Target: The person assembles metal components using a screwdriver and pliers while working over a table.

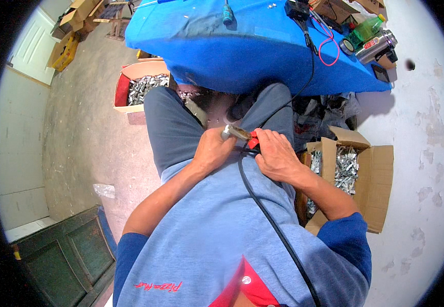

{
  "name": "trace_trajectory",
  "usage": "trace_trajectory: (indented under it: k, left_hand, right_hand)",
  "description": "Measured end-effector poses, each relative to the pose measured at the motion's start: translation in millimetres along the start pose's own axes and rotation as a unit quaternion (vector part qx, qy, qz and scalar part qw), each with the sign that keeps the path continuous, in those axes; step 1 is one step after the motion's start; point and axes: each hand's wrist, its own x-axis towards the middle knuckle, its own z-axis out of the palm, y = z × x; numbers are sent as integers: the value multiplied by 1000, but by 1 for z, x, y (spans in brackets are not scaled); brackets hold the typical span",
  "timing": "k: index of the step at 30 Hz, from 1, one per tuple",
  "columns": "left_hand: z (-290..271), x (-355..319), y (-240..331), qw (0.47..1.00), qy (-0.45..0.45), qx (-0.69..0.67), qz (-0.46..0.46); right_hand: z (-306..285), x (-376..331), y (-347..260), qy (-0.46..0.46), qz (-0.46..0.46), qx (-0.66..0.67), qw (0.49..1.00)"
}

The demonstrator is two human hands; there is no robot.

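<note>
Sitting with knees apart in dark grey trousers, gripping a silvery metal piece in the left hand, with fingers curled snugly around it. Pinching a red piece in the right hand, with thumb and fingers drawn narrow (too small and too covered for telling its exact kind). Holding both pieces close together above the lap, with a brownish part showing between them; not being able to tell whether the three are joined. Wearing a light blue shirt, with a thick black cable running from between the hands down toward the lower right edge, and having a thinner black wire trailing from the desk across the right knee.

Facing that desk, covered in blue cloth and carrying a teal-handled screwdriver, a red wire, a green bottle and, just beside it, a steel flask. Having a red-lined box of small metal parts beyond the left knee, and an open cardboard box of silvery parts near the right forearm.
</note>
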Motion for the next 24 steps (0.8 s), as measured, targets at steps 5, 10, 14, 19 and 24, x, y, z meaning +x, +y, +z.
trace_trajectory:
  k: [5,10,14,19,24]
  left_hand:
    - [1,0,-5,999,5,3,42]
    - [2,0,-7,999,2,-3,46]
    - [-2,-3,1,1000,-8,5,28]
    - [-3,-4,0,999,-6,15,32]
    - [-6,-8,-5,999,7,3,34]
  right_hand:
    - [12,-1,6,45,-36,2,998]
    - [25,-1,9,71,-42,92,992]
    - [27,-1,8,70,-34,116,990]
    - [34,3,14,70,-50,115,990]
    - [43,7,16,74,-50,116,989]
